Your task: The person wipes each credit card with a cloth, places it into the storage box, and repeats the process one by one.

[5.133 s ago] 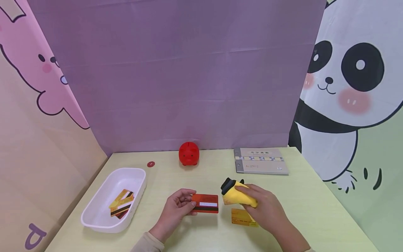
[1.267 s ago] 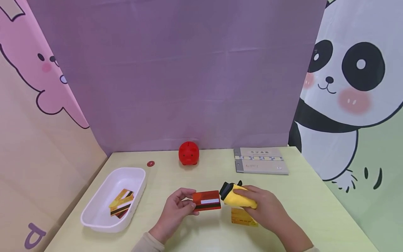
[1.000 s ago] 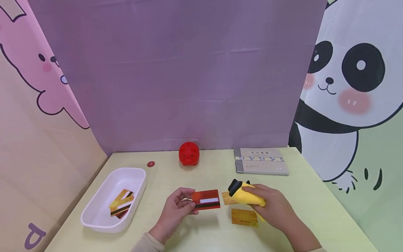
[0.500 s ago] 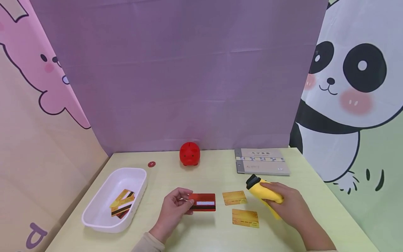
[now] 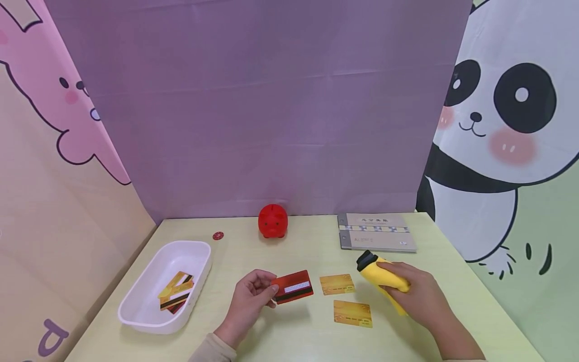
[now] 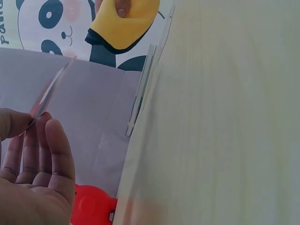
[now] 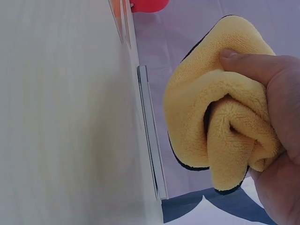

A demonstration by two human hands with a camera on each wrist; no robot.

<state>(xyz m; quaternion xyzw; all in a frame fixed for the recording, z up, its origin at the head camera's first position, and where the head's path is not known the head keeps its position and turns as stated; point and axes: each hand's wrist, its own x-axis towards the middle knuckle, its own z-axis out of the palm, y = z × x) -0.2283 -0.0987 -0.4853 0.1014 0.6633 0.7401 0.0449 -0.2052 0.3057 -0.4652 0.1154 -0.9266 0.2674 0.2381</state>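
Note:
Between thumb and fingers, my left hand [image 5: 248, 304] pinches a red bank card [image 5: 295, 287] by its left end, above the table. The card's dark stripe and white strip face up; it is tilted, its right end higher. In the left wrist view the card [image 6: 49, 91] appears nearly edge-on. My right hand [image 5: 420, 296] grips a bunched yellow cloth [image 5: 382, 276] with black edging, held off to the right, apart from the card. Folds of the fluffy cloth [image 7: 211, 93] show in the right wrist view. Two gold cards [image 5: 336, 284] lie on the table between the hands.
A white plastic basket [image 5: 128, 306] at the left holds several gold and red cards [image 5: 176, 294]. Toward the back are a small red disc [image 5: 218, 236], a red piggy bank [image 5: 273, 221] and a grey ledger [image 5: 377, 239]. A purple cloth backdrop [image 5: 258, 110] hangs behind.
The right hand has drawn the cloth away from the red card to the right, uncovering the farther gold card. The left hand still holds the red card, whose angle has shifted slightly.

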